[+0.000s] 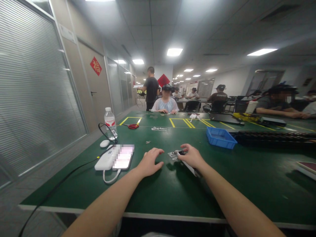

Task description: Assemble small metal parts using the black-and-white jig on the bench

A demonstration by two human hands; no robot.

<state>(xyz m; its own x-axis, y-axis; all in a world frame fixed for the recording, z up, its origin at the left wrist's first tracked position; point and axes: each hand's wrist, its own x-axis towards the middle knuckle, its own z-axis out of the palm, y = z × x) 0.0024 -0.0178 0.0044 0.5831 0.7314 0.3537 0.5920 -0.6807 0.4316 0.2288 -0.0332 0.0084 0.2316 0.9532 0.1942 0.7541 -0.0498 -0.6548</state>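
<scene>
Above the green table, my right hand (192,156) grips a long, thin piece with a silvery, perforated metal end (172,154). The end sticks out past my fingertips, and a pale strip of the piece shows under my palm. Its exact kind is unclear. My left hand (151,161) is just to the left of it, fingers apart and curved, holding nothing. A small silvery bit (148,142) lies on the table beyond my left hand. Farther back lies a row of small pale strips (159,128).
On the left stand a water bottle (110,125), a white power bank (105,161) and a phone (124,157) with cables. Red-handled scissors (133,126) lie behind. A blue tray (221,138) sits right, near a dark long object (269,140). A person (165,103) sits opposite.
</scene>
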